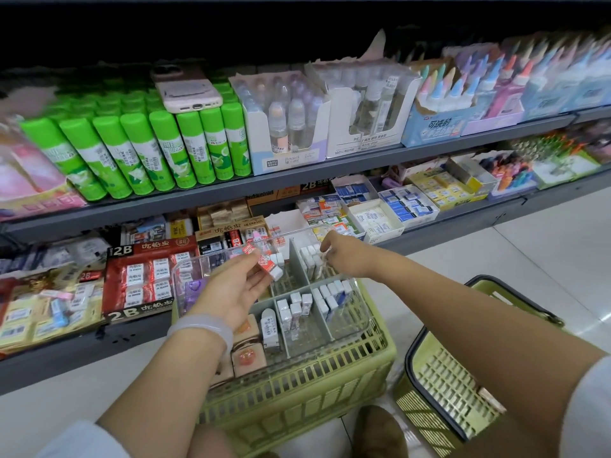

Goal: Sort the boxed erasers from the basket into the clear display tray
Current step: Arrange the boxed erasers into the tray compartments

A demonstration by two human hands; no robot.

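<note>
Two baskets [297, 391]; left hand [231, 292] pinches one eraser box [269, 263], right hand's [344, 256] grip unclear.

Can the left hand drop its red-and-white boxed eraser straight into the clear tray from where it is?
Probably yes: the left hand holds the eraser above the open-topped tray, nothing between.

Green glue sticks [158, 150] stand packed on the upper shelf, a pink-cased phone [186, 89] lying across their caps — beside them cartons of clear bottles [287, 127]. On the lower shelf sits a red 2B box [145, 279]. A second green basket [463, 368] rests tilted on the tiled floor [562, 246].
</note>
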